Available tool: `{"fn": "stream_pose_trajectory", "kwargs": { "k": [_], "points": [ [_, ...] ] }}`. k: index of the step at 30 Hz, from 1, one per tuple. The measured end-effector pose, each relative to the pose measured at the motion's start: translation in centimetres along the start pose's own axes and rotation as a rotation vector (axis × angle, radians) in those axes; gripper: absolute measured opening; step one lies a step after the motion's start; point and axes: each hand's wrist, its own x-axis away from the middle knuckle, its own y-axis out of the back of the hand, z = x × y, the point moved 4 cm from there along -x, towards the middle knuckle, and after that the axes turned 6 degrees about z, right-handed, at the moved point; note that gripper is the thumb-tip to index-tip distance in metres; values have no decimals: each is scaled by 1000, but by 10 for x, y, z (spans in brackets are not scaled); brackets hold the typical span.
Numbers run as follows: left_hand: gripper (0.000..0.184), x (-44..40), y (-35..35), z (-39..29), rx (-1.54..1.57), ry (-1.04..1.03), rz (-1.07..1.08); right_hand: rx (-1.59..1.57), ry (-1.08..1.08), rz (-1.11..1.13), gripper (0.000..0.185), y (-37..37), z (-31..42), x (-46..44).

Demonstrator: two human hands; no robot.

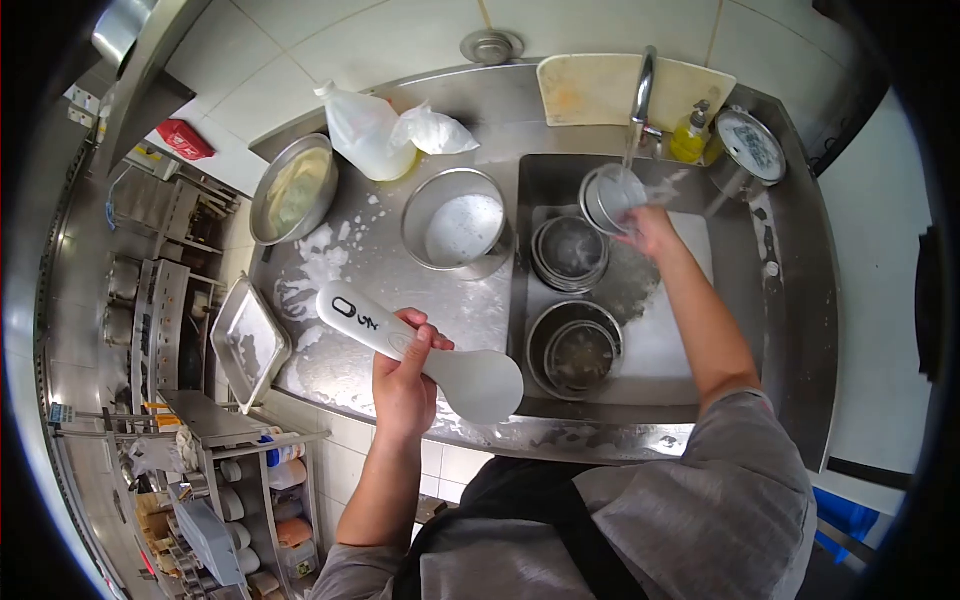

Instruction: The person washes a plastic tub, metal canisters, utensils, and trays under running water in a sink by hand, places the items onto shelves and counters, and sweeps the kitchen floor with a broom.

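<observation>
My left hand [405, 387] is closed around the middle of a large white paddle [482, 386], with dark markings on its handle end. It is held above the front edge of the steel counter. Over the sink [690, 400], my right hand [652, 232] grips a small round metal container [598, 208] by its right side. Water from the faucet [645, 85] runs into the container and splashes to the right. Below it, stacked metal pots [540, 262] and another nested set of pots [536, 358] stand in the sink's left part.
A tall steel pot [412, 235] stands left of the sink on the foamy counter [350, 365]. Behind are a metal bowl [270, 205], a plastic jug [362, 130], a cutting board [580, 95], a soap bottle [688, 143] and a lidded pot [750, 150]. A tray [282, 362] is at left.
</observation>
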Motion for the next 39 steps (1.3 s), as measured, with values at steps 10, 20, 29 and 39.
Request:
{"fn": "stream_pose_trajectory", "kwargs": {
  "k": [10, 20, 29, 39],
  "points": [
    [18, 6, 14, -3, -53, 23, -58, 586, 131, -7, 52, 9, 72, 32],
    [17, -2, 14, 3, -12, 29, -36, -95, 207, 94, 48, 2, 20, 6],
    [17, -8, 14, 16, 28, 63, -32, -918, 125, 683, 46, -11, -7, -12],
    [18, -8, 19, 22, 33, 99, -65, -983, 100, 1119, 50, -64, 6, -12]
  ]
}}
